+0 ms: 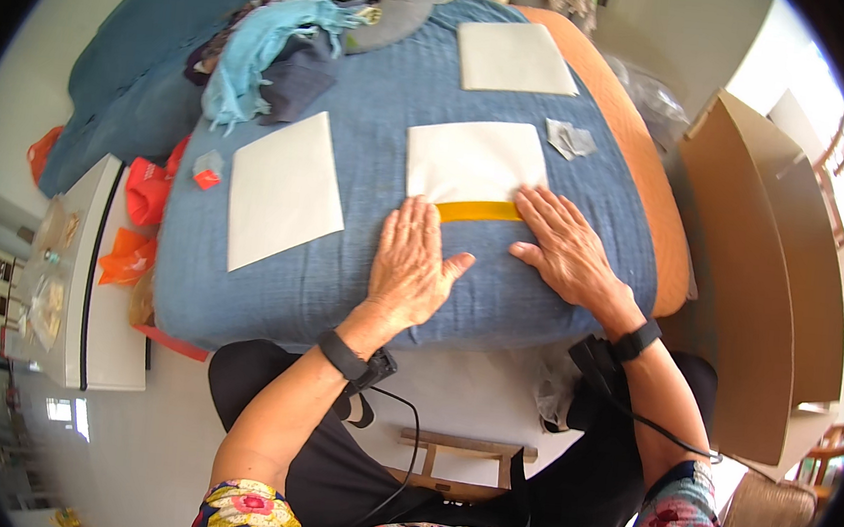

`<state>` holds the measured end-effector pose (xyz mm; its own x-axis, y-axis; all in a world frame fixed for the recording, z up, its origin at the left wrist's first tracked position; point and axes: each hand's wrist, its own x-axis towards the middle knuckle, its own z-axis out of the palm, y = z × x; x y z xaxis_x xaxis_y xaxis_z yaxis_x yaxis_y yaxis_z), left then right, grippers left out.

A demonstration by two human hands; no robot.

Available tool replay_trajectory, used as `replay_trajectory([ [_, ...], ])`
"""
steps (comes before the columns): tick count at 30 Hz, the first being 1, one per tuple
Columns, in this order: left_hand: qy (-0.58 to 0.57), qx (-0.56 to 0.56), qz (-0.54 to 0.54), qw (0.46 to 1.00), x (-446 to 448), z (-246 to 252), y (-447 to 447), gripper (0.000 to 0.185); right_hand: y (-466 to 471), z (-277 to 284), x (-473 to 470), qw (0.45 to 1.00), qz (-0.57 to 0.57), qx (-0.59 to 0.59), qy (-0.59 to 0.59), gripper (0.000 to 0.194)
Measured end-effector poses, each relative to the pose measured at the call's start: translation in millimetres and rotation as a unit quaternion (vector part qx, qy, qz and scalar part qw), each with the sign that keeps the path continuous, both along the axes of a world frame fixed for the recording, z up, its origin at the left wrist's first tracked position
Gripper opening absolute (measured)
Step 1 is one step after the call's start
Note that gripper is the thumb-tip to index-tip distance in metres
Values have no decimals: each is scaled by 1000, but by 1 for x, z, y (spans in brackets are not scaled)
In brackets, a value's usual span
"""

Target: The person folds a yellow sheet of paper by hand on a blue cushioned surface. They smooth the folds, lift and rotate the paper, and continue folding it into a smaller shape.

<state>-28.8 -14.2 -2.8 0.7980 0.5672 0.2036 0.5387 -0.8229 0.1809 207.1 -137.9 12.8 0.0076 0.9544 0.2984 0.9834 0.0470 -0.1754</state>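
A flat white sheet or bag [476, 159] lies on a blue bedspread [355, 299], a yellow strip [479, 210] running along its near edge. My left hand [413, 266] rests flat over the strip's left end, thumb spread away from the fingers. At the other end, the fingertips of my right hand [563, 246] press on the white piece's lower right corner. Neither hand grips anything. To the left is a second white piece [285, 195], turned at a slant. Farther back lies a white stack or folded piece [515, 59].
Small crumpled grey packets [570, 139] sit right of the middle piece. A light blue fringed scarf [267, 50] and a grey neck pillow [397, 17] are heaped at the far left. A large cardboard box [752, 277] stands on the right, a white cabinet [74, 286] on the left.
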Motion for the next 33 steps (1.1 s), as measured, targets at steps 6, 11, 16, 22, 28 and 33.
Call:
replay_trajectory([
  [6,1,11,24,1000,-2,3,-1,84,1,7,-4,1000,-17,-19,-14,65],
  [11,-22,38,32,999,-8,5,1,82,5,12,-8,998,-27,-9,-50,56],
  [16,-24,67,46,996,-12,5,7,78,14,24,-15,996,-31,21,-83,42],
  [22,-145,135,-2,980,-10,3,24,30,26,30,-16,995,-6,69,-71,16],
  [28,-83,152,-17,985,-9,3,40,20,33,25,-9,994,19,64,-92,13],
  [33,-45,157,-39,986,-11,4,43,14,30,17,-2,991,33,65,-108,7],
])
